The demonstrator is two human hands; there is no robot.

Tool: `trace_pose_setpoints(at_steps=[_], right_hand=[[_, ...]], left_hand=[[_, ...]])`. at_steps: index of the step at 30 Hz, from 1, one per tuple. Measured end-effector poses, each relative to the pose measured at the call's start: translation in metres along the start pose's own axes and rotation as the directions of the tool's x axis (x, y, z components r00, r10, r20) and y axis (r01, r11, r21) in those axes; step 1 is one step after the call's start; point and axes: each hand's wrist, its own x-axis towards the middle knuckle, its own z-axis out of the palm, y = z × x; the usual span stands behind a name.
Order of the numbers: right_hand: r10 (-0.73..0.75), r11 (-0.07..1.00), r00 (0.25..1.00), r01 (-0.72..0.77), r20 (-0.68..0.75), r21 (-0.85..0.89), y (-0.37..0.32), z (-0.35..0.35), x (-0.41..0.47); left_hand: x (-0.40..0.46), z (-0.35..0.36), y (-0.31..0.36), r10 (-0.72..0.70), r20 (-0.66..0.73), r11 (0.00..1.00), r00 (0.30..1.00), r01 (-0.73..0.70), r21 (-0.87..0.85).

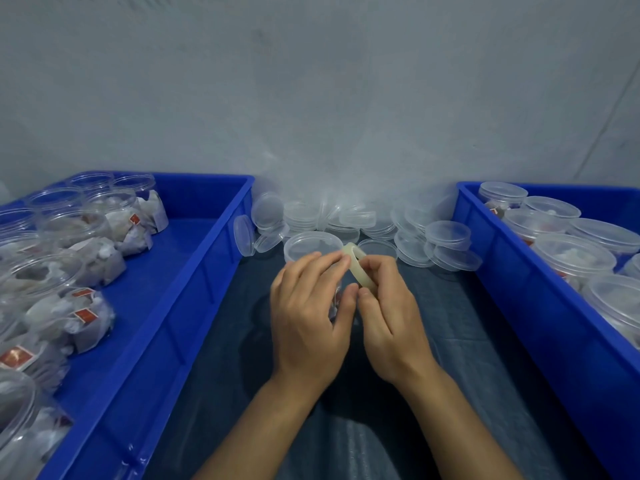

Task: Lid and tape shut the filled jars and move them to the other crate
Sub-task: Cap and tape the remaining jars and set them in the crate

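Head view: both hands meet over a clear round lidded jar [309,246] on the dark cloth-covered counter [221,341]; the right hand [391,318] has its grip pinched around a pale, translucent tape roll [360,270], while the left hand [310,315] pinches at the roll's edge. Two glossy blue plastic crates flank them: left crate [166,306] with open jars of white packets bearing red labels too blurry to read, right crate [540,282] with at least six lidded jars. A loose pile of clear lids [363,220], too jumbled to count, sits against the wall.

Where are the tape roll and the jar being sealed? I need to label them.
tape roll [360,268]: head view, on its outer band.
jar [304,244]: head view, on its clear lid.
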Motion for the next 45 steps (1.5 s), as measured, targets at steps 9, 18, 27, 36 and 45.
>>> trace_pose_setpoints(at_steps=[9,18,27,36,45], right_hand=[[-0.181,0.955,0.983,0.169,-0.028,-0.242,0.003,0.001,0.003],[-0.267,0.911,0.963,0.262,0.029,-0.319,-0.003,-0.008,0.004],[-0.280,0.909,0.960,0.268,0.006,-0.318,-0.006,-0.008,0.003],[-0.301,0.899,0.953,0.289,0.013,-0.329,-0.008,-0.007,0.003],[-0.259,0.904,0.966,0.246,0.012,-0.348,-0.009,-0.003,0.002]], left_hand=[[0.005,-0.008,0.005,-0.112,-0.028,0.986,0.993,0.108,-0.123],[0.012,-0.017,0.005,-0.261,0.046,0.924,0.964,0.263,-0.277],[0.019,-0.024,0.005,-0.299,0.138,0.901,0.944,0.327,-0.284],[0.021,-0.024,0.004,-0.291,0.159,0.914,0.943,0.323,-0.247],[0.021,-0.023,0.007,-0.268,0.130,0.934,0.955,0.290,-0.209]])
